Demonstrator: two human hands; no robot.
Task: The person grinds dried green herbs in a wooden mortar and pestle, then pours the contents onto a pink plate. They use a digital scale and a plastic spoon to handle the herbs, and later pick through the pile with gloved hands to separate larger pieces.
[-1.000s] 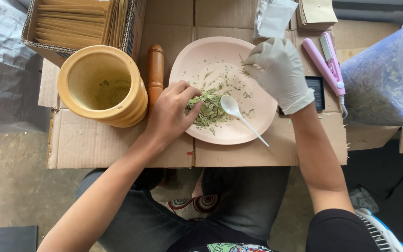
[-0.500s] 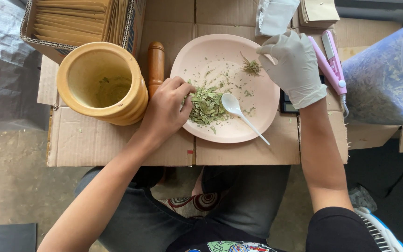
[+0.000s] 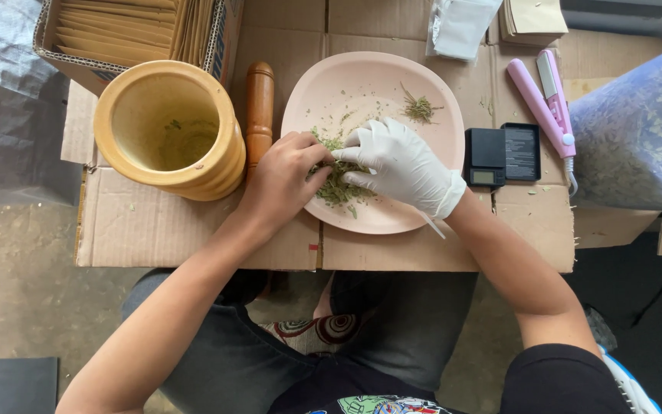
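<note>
While both hands meet over a pale pink plate (image 3: 423,92), a person seated at a flattened cardboard counter (image 3: 193,230) works a small heap of dried green herb (image 3: 339,188). The bare left hand (image 3: 285,180) curls its fingers down into the pile, pinching at the flakes; how much it has hold of cannot be told. The white-gloved right hand (image 3: 401,165) lies half-closed over the heap from the other side, fingertips touching the herb, with the thin handle of a white spoon (image 3: 432,226) jutting out from beneath its wrist. The herb sits on the near side of the plate, crumbled and leafy, with a smaller tuft (image 3: 420,109) left apart near the far rim. A yellow wooden mortar (image 3: 168,130) dusted green inside stands just left, its brown pestle (image 3: 259,107) lying between it and the plate. A black pocket scale (image 3: 503,153) and a pink sealing tool (image 3: 545,96) wait to the right, within reach.
</note>
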